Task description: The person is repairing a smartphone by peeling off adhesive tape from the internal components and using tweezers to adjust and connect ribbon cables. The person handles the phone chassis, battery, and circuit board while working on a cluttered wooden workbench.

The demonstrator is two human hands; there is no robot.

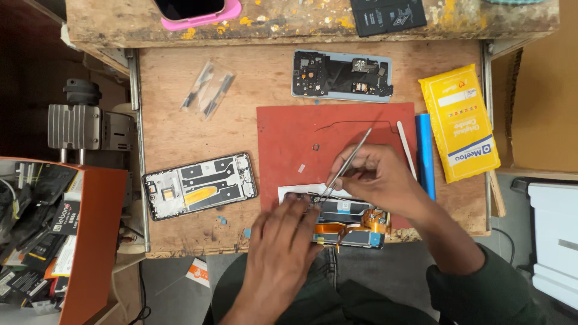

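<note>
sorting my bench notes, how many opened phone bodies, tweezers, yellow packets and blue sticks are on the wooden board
opened phone bodies: 3 (left, top, under the hands)
tweezers: 1
yellow packets: 1
blue sticks: 1
total: 6

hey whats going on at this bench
A person is working on an opened phone at the near edge of a red mat. The right hand holds metal tweezers with the tips down on the phone's upper part, while the left hand presses on the phone. Another stripped phone frame lies to the left on the wooden tabletop, a back cover with parts sits further up, and a yellow packet lies at the right.
</note>
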